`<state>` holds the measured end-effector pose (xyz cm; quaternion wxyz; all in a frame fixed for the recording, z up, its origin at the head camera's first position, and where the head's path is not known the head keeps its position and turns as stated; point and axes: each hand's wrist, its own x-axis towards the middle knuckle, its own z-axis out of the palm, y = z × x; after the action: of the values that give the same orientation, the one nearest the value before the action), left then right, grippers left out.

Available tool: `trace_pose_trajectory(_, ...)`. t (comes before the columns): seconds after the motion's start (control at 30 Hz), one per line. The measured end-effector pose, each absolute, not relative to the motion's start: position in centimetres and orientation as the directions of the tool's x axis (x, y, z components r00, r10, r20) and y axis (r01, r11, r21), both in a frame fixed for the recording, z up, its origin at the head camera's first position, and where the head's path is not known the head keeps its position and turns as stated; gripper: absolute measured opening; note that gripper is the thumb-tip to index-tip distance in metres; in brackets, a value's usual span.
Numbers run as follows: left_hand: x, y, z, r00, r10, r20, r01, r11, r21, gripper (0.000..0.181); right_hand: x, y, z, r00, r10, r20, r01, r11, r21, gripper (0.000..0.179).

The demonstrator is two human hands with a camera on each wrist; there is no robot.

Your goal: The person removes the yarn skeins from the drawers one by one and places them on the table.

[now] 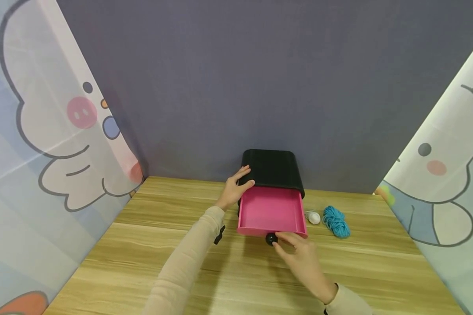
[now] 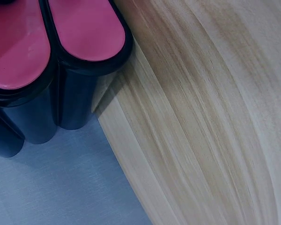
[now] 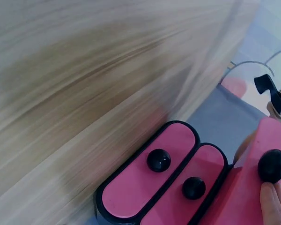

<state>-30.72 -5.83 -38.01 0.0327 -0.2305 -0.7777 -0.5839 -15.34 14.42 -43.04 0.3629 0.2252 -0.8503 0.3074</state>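
A small black cabinet [image 1: 273,168] with stacked pink drawers stands against the grey backdrop. Its top drawer [image 1: 271,210] is pulled out and looks bare inside. My left hand [image 1: 233,189] rests on the cabinet's left top edge with the fingers spread; the left wrist view catches only a sliver of it. At the drawer's front my right hand [image 1: 299,253] pinches the round black knob [image 3: 272,166] between thumb and fingers. Two lower drawers, a middle one [image 3: 210,164] and a bottom one [image 3: 136,192], are closed, each with its own black knob.
To the right of the cabinet lie a small white ball-like item [image 1: 313,217] and a bundle of blue cord [image 1: 336,222] on the wooden table [image 1: 161,214]. Printed cartoon cloths [image 1: 55,131] flank both sides, and a grey backdrop [image 1: 205,87] rises behind.
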Motion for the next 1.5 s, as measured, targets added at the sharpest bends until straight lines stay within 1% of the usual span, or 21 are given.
trace_pose_trajectory(0.1,-30.7,-5.8,-38.1,-0.889,0.325,0.324,0.400,0.203,0.894,0.056,-15.5,14.4,-43.2,-0.560,-0.209,0.802,-0.643,0.719,-0.263,0.033)
trace_pose_trajectory(0.17,-30.7,-5.8,-38.1,-0.887,0.327,0.327,0.402,0.197,0.894,0.056,-15.6,14.4,-43.3,-0.523,-0.240,0.818,-0.661,0.720,-0.211,0.036)
trace_pose_trajectory(0.2,-30.7,-5.8,-38.1,-0.886,0.327,0.329,0.404,0.192,0.895,0.056,-15.6,14.4,-43.3,-0.514,-0.252,0.820,-0.663,0.724,-0.193,0.037)
trace_pose_trajectory(0.27,-30.8,-5.8,-38.1,-0.886,0.327,0.329,0.402,0.185,0.897,0.056,-15.7,14.4,-43.3,-0.514,-0.265,0.816,-0.651,0.740,-0.169,0.038)
trace_pose_trajectory(0.47,-30.7,-5.8,-38.0,-0.893,0.326,0.310,0.383,0.190,0.904,0.057,-15.8,14.2,-43.3,-0.591,-0.240,0.770,-0.570,0.800,-0.188,0.034)
trace_pose_trajectory(0.63,-30.8,-5.6,-37.9,-0.895,0.320,0.310,0.378,0.179,0.908,0.057,-15.9,14.0,-43.4,-0.621,-0.186,0.761,-0.535,0.811,-0.238,0.034)
trace_pose_trajectory(0.7,-31.1,-5.5,-38.2,-0.898,0.311,0.310,0.372,0.162,0.914,0.057,-15.9,14.0,-43.5,-0.636,-0.158,0.755,-0.521,0.810,-0.270,0.033)
trace_pose_trajectory(0.83,-32.1,-5.4,-39.6,-0.907,0.284,0.310,0.367,0.173,0.914,0.056,-15.7,13.7,-43.5,-0.669,-0.107,0.736,-0.494,0.804,-0.332,0.031)
trace_pose_trajectory(0.97,-32.8,-5.5,-40.6,-0.908,0.262,0.328,0.383,0.198,0.902,0.055,-15.7,13.4,-43.2,-0.736,-0.043,0.676,-0.435,0.795,-0.423,0.029)
trace_pose_trajectory(1.03,-32.8,-5.6,-40.7,-0.908,0.260,0.329,0.386,0.206,0.899,0.055,-15.8,13.3,-43.0,-0.772,-0.007,0.636,-0.394,0.790,-0.469,0.028)
trace_pose_trajectory(1.1,-32.6,-5.6,-40.4,-0.905,0.272,0.328,0.386,0.200,0.901,0.055,-15.9,13.3,-42.8,-0.794,0.021,0.607,-0.364,0.785,-0.502,0.028)
trace_pose_trajectory(1.3,-31.4,-5.8,-38.7,-0.906,0.299,0.301,0.361,0.171,0.917,0.057,-16.9,13.3,-42.3,-0.825,0.047,0.564,-0.335,0.762,-0.554,0.028)
trace_pose_trajectory(1.37,-31.7,-5.9,-39.1,-0.905,0.295,0.306,0.367,0.181,0.912,0.057,-17.1,13.1,-42.2,-0.837,0.057,0.545,-0.323,0.752,-0.575,0.029)
trace_pose_trajectory(1.5,-32.3,-5.9,-40.0,-0.904,0.286,0.318,0.380,0.194,0.905,0.057,-17.7,12.9,-41.7,-0.864,0.110,0.491,-0.290,0.689,-0.664,0.031)
